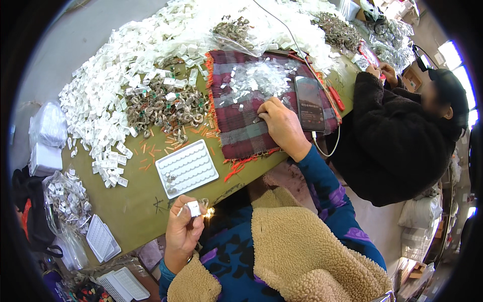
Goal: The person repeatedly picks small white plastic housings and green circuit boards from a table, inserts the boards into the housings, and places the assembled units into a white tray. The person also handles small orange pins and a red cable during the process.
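Observation:
My left hand (184, 234) is raised off the front table edge, its fingers closed round a small white plastic battery box (193, 208). Beside the box a warm light glows, and a bit of thin coiled wire shows. My right hand (283, 125) rests on a dark red plaid cloth (236, 132), its fingers curled together and fingertips down at the near side of a pile of small clear plastic tabs (261, 80). Whatever those fingertips pinch is hidden. A white tray with scalloped rows (187, 168) lies left of the cloth, with a few small coils at its left end.
White boxes (105, 100) heap across the left and back, beside tangled wire bundles (166, 103). A phone (309, 103) with a white cable and a red-handled tool (336, 98) lie at right. A co-worker in black (397, 136) sits right. Trays (103, 239) stand lower left.

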Demonstrator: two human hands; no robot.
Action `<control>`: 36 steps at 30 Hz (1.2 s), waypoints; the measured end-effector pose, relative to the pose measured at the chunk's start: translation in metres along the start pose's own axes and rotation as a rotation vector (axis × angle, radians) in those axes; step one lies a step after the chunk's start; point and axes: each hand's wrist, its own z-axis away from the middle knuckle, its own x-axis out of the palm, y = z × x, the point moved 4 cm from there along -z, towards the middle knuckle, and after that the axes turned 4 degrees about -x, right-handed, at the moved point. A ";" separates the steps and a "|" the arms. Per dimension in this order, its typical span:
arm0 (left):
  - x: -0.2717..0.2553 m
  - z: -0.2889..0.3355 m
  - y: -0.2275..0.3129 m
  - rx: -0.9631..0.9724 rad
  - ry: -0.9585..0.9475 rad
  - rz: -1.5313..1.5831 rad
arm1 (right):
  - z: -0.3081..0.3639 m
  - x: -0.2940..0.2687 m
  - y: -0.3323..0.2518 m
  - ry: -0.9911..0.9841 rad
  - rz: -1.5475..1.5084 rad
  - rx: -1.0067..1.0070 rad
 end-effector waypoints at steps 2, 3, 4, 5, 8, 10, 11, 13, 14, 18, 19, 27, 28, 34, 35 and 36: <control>-0.002 0.003 0.001 0.026 0.039 0.031 | -0.003 -0.005 -0.007 0.071 -0.076 0.073; -0.004 0.005 0.002 0.040 0.076 0.016 | -0.004 -0.005 -0.016 0.081 -0.216 0.069; -0.005 0.005 0.005 0.057 0.093 0.017 | 0.000 -0.004 -0.026 0.048 -0.345 0.143; -0.005 0.007 0.008 0.084 0.085 0.045 | 0.006 0.002 -0.040 0.000 -0.479 0.224; -0.005 0.014 0.016 0.150 0.077 0.049 | 0.016 0.026 -0.112 -0.154 -0.652 -0.045; -0.004 0.018 0.021 0.193 0.048 0.047 | 0.024 0.037 -0.155 -0.180 -0.688 -0.234; -0.002 0.021 0.023 0.212 0.021 0.052 | 0.029 0.042 -0.170 -0.245 -0.751 -0.222; -0.001 0.027 0.025 0.256 0.012 0.047 | 0.033 0.047 -0.191 -0.261 -0.815 -0.305; -0.001 0.030 0.027 0.283 0.011 0.032 | 0.033 0.051 -0.197 -0.260 -0.816 -0.337; -0.002 0.034 0.031 0.303 0.061 -0.032 | 0.033 0.056 -0.203 -0.248 -0.802 -0.440; -0.002 0.034 0.030 0.299 0.065 -0.032 | 0.033 0.057 -0.202 -0.245 -0.802 -0.453; 0.003 0.030 0.026 0.343 0.200 -0.234 | 0.036 0.054 -0.204 -0.200 -0.555 -0.766; 0.002 0.030 0.025 0.347 0.235 -0.267 | 0.037 0.056 -0.203 -0.232 -0.579 -0.740; -0.004 0.028 0.020 0.254 0.204 -0.114 | 0.045 0.067 -0.178 -0.447 -0.819 -0.068; -0.004 0.029 0.021 0.274 0.211 -0.122 | 0.047 0.066 -0.178 -0.426 -0.812 -0.068; -0.004 0.029 0.021 0.261 0.214 -0.119 | 0.047 0.067 -0.178 -0.446 -0.798 -0.080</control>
